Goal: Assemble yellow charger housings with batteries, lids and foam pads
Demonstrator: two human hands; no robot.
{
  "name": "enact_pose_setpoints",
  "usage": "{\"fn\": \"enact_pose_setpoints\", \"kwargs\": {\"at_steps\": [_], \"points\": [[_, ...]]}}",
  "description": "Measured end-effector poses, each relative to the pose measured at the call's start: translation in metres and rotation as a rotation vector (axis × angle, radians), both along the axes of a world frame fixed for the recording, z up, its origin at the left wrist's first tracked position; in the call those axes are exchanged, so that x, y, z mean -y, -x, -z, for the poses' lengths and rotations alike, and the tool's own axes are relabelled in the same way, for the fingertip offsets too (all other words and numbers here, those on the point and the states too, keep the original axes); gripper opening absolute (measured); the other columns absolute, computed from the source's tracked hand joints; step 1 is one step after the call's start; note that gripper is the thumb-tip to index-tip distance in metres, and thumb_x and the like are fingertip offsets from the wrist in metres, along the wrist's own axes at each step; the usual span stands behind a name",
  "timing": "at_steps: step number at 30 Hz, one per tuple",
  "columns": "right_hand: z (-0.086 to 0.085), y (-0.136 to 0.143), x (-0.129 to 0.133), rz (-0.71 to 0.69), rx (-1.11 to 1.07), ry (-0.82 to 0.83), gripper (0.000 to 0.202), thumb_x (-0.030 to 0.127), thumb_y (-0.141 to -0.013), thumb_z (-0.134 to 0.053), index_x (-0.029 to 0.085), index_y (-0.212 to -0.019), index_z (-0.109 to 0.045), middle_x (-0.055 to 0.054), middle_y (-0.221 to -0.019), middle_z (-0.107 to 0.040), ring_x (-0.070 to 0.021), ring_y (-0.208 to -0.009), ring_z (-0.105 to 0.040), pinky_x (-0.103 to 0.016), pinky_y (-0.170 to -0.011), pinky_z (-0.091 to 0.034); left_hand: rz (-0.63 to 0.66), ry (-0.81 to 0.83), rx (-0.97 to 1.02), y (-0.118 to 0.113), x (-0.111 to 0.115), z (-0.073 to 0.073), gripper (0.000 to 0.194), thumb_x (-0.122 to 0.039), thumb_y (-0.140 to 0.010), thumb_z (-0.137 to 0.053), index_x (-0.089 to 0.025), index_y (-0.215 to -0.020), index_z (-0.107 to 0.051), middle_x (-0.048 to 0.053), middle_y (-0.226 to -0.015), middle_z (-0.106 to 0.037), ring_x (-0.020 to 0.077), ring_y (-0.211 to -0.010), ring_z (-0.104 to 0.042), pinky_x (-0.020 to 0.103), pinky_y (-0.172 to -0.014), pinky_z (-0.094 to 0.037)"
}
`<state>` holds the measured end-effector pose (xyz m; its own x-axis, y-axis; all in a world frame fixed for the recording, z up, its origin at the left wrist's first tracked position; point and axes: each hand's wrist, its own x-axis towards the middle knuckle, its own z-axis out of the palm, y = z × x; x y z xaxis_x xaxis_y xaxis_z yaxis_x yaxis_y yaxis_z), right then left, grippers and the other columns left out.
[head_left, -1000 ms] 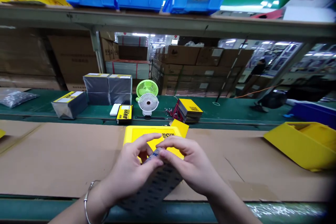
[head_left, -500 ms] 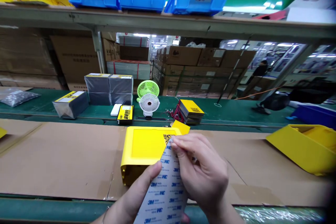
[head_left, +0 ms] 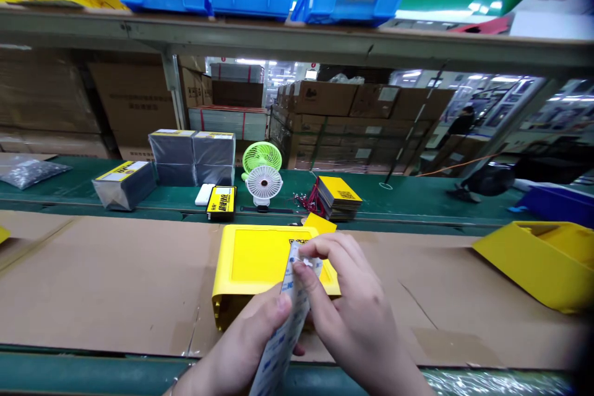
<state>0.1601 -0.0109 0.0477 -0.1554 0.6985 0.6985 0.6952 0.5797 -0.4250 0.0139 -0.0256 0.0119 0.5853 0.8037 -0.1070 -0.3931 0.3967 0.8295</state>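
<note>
White sheet (head_left: pixel 279 343) | top at right fingers (head_left: pixel 330 249) | left hand (head_left: pixel 247 335) gripping lower

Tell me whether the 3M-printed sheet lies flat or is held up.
Held up and slanted: the left hand grips the printed sheet, and the right hand is at its top end.

Reaches in from the bottom edge with both arms bare near the hands, slanting the left wrist (head_left: pixel 197 377) and the right wrist (head_left: pixel 383 362) inward. Holds the left hand (head_left: pixel 248 337) lower, closed in a grip, with the thumb (head_left: pixel 278 309) stretched up and to the right and a fingertip (head_left: pixel 299 349) showing past it. Carries the right hand (head_left: pixel 355 300) higher, its back largely facing the camera, with thumb and bent forefinger nearly meeting in a pinch.
</note>
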Motion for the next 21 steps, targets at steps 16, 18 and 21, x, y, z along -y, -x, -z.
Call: {"fn": "enact_pose_setpoints", "kwargs": {"at_steps": [16,18,21], "points": [[0.004,-0.007,-0.002,-0.079,0.058,-0.174,0.010,0.010,-0.079,-0.048,0.020,-0.083,-0.048,-0.007,-0.092,-0.050,-0.0208,-0.090,-0.048,-0.038,-0.078,-0.043,0.007,0.179,0.139,-0.001,-0.005,0.005,0.059,-0.064,-0.068,-0.054,-0.016,-0.103,-0.061,0.009,-0.094,-0.059,0.0172,-0.077,-0.054,0.032,-0.075,-0.041],[0.005,-0.010,-0.001,-0.150,0.050,-0.229,0.015,0.007,-0.077,-0.049,0.020,-0.083,-0.048,-0.006,-0.092,-0.052,-0.0207,-0.090,-0.050,-0.039,-0.078,-0.044,0.074,0.236,0.205,0.002,-0.007,0.010,0.065,-0.066,-0.069,-0.049,-0.013,-0.105,-0.060,0.010,-0.092,-0.060,0.0172,-0.074,-0.055,0.033,-0.076,-0.041],[0.004,-0.015,-0.002,-0.246,-0.033,-0.199,0.025,0.004,-0.075,-0.051,0.022,-0.093,-0.047,-0.005,-0.090,-0.056,-0.0193,-0.087,-0.055,-0.037,-0.076,-0.047,0.173,0.253,0.219,0.006,-0.007,0.010,0.070,-0.068,-0.069,-0.045,-0.013,-0.109,-0.059,0.012,-0.094,-0.062,0.0180,-0.072,-0.057,0.034,-0.076,-0.040]]}}
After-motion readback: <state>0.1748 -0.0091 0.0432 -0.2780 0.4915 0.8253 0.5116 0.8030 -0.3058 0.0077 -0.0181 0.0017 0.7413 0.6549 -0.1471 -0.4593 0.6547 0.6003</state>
